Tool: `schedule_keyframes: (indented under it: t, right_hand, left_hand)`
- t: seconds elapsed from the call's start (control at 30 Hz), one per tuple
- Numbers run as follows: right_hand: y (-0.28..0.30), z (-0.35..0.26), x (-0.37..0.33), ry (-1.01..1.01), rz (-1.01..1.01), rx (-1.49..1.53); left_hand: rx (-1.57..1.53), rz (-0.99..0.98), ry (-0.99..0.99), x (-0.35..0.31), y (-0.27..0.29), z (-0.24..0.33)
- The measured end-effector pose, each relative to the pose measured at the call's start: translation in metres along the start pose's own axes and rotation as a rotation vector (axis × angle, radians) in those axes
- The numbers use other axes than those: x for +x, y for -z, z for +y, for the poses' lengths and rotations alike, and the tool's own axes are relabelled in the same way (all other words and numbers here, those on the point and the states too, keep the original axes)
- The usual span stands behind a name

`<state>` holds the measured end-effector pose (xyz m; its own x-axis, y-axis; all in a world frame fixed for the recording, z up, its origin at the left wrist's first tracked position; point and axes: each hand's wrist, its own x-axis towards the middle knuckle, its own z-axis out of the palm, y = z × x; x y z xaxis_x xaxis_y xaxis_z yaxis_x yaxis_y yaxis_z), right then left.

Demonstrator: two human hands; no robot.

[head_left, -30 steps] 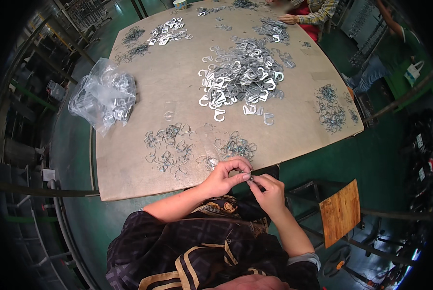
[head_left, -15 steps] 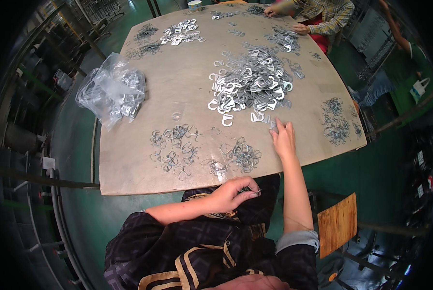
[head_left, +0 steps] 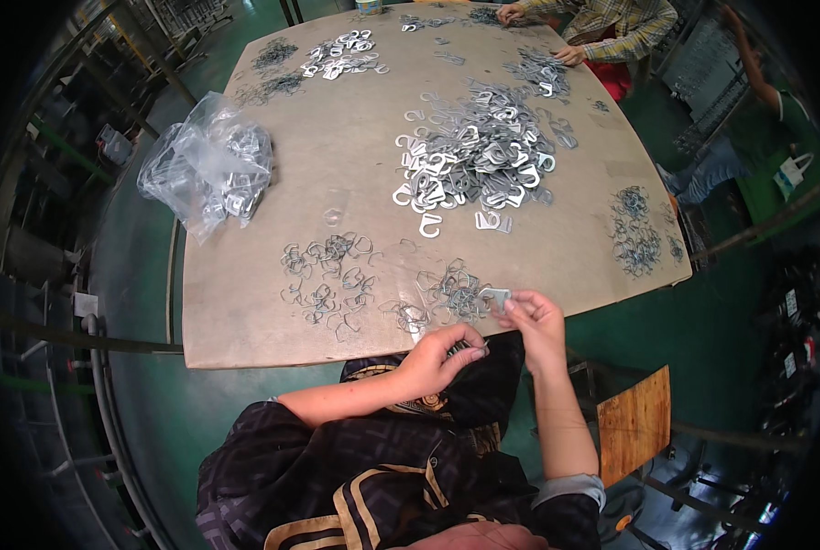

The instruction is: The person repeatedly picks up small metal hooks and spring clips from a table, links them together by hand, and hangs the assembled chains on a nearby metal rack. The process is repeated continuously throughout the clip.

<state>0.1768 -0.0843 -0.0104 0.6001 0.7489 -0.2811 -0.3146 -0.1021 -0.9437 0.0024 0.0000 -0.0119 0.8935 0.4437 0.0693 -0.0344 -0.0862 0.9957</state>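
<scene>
My right hand (head_left: 535,323) pinches a flat silver metal hook (head_left: 494,298) between thumb and fingers, just above the table's near edge. Close by on its left, my left hand (head_left: 447,357) is curled, with thin metal wire clips (head_left: 465,346) partly showing between thumb and fingers; how many it holds is hidden. Directly beyond both hands lies a small heap of bent wire clips (head_left: 454,286). A looser spread of the same wire clips (head_left: 328,280) is to the left. Farther off, a large pile of flat metal hooks (head_left: 479,151) covers the table's middle right.
On the left edge of the brown table (head_left: 291,183) sits a clear plastic bag (head_left: 213,165) of metal parts. More wire clips (head_left: 636,234) lie at the right edge. A co-worker's hands (head_left: 570,55) work at the far right. A wooden stool seat (head_left: 634,426) stands beside me.
My right hand has come back from the near side of the hook pile toward my left hand, bringing one metal hook. My left hand has stayed almost in place.
</scene>
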Motion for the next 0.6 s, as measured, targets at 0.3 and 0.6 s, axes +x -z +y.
schedule_keyframes:
  t: [0.3,0.6]
  right_hand:
    - [-0.018,0.005,-0.045,0.212,-0.030,-0.077]
    - [-0.029,0.013,-0.058,0.330,0.077,-0.133]
  left_hand:
    - [-0.017,0.157,-0.028,0.003,-0.007,-0.003]
    - [0.428,0.103,-0.130,0.000,0.005,-0.002]
